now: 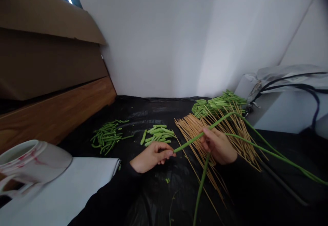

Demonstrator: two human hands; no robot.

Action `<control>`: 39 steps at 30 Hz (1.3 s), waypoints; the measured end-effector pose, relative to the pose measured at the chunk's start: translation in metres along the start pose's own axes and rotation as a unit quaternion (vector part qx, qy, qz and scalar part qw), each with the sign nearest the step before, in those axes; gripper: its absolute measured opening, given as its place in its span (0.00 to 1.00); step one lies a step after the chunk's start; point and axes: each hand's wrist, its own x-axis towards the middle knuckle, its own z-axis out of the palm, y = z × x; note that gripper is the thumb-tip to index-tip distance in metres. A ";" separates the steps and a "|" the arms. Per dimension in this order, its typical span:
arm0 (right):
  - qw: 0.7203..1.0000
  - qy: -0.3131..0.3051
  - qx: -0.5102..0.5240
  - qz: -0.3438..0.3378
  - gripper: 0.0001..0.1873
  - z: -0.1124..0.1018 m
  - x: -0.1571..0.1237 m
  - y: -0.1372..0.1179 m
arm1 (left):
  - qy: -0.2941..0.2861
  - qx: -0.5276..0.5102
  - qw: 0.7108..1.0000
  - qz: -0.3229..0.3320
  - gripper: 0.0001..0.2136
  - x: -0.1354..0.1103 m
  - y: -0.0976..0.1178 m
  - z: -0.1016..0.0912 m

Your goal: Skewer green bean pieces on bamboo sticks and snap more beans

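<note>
Left hand (153, 156) and right hand (219, 145) both pinch the long bean (189, 141) near its tip; looks light, floppy, snaps easily.

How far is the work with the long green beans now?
Done: two piles of short bean pieces lie on the black sheet. In hand: the left hand pinches the end of one long bean and the right hand grips it. Left: several whole beans trail to the right, and the wooden skewers look bare.
</note>
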 end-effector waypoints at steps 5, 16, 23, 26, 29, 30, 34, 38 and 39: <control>1.000 -0.028 0.001 0.003 0.17 0.002 -0.003 0.005 | -0.017 0.002 1.000 0.017 0.18 0.002 -0.005 0.002; 0.991 -0.104 -0.081 -0.027 0.11 0.010 -0.010 0.013 | 0.242 -0.232 0.936 0.109 0.15 0.005 0.000 0.004; 0.994 -0.107 -0.033 0.016 0.10 0.009 -0.011 0.014 | 0.244 -0.329 0.902 0.140 0.13 0.004 0.002 -0.023; 0.996 -0.052 0.062 0.026 0.10 0.003 -0.006 0.006 | 0.141 -0.208 0.963 0.099 0.14 -0.001 0.003 -0.017; 0.993 -0.036 0.108 0.033 0.09 0.000 -0.004 -0.002 | -0.025 -0.027 0.998 0.052 0.14 -0.006 0.004 -0.005; 0.993 -0.039 0.109 0.036 0.09 0.000 -0.004 -0.003 | -0.077 0.014 0.996 0.044 0.13 -0.007 0.004 -0.002; 0.992 -0.059 0.098 0.047 0.08 0.000 -0.007 -0.004 | -0.120 0.036 0.991 0.035 0.16 -0.008 0.003 0.002; 0.989 -0.092 0.088 0.072 0.09 0.003 -0.010 0.000 | 0.008 -0.054 0.998 0.038 0.17 -0.003 -0.002 -0.001; 0.989 -0.100 0.080 0.076 0.09 0.004 -0.011 0.001 | 0.018 -0.076 0.996 0.037 0.17 -0.002 -0.004 0.000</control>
